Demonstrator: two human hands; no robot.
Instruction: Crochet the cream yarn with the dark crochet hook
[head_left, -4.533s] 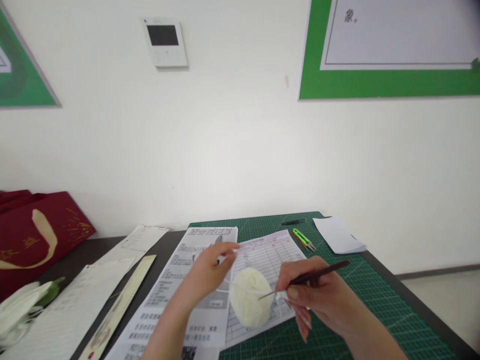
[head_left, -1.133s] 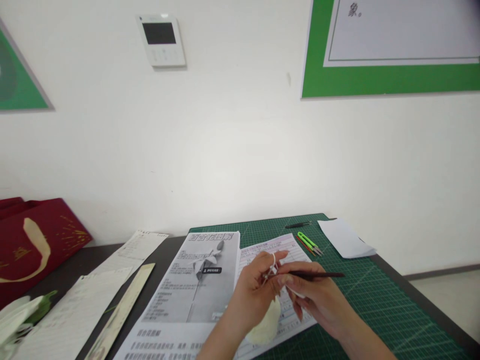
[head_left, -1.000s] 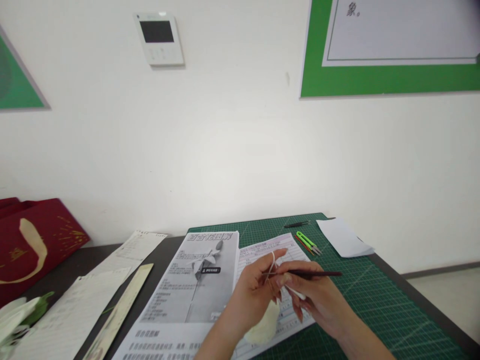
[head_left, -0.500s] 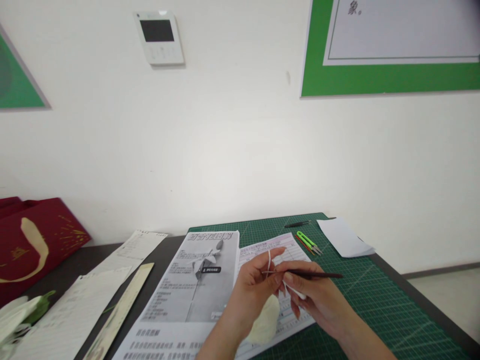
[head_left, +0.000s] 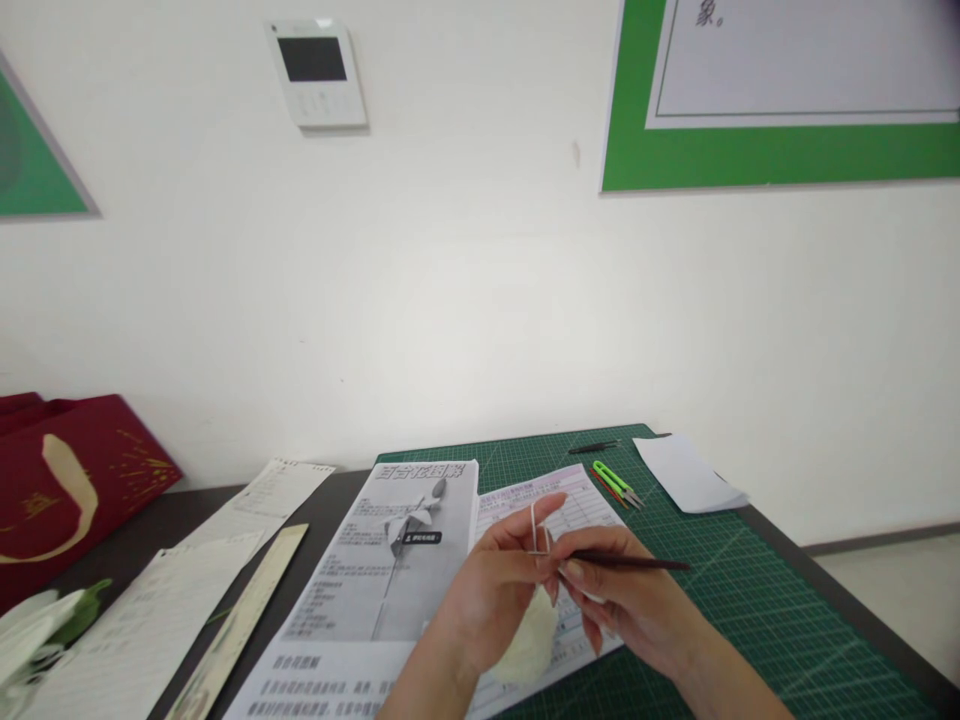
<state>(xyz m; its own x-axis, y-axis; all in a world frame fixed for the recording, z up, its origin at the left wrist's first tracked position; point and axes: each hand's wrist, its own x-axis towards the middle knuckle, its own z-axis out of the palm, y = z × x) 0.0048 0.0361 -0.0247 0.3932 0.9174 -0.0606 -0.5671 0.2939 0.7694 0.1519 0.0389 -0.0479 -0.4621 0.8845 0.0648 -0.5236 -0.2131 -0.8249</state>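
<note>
My right hand (head_left: 619, 590) is closed around a crochet hook (head_left: 637, 561) with a dark brown handle, held almost level and pointing left. White yarn (head_left: 534, 528) runs over the raised index finger of my left hand (head_left: 502, 580), whose thumb and other fingers pinch the yarn close to the hook's tip. The two hands meet there, fingertips nearly touching. Any small stitched piece between the fingers is mostly hidden. Below the hands lies a cream ball of yarn (head_left: 529, 640) on a printed sheet (head_left: 574, 490), partly covered by my left hand.
A printed page with a flower picture (head_left: 420, 600) lies left of my hands. On the green cutting mat (head_left: 750, 590) are green thread snips (head_left: 609, 478), dark tweezers (head_left: 592, 447) and white paper (head_left: 686, 475). Leftward are a ruler (head_left: 247, 615), lined sheets (head_left: 161, 610) and a red bag (head_left: 82, 480).
My left hand has turned slightly, and its thumb now lies flatter near the hook. The hook's tip sits lower and more hidden by the fingers.
</note>
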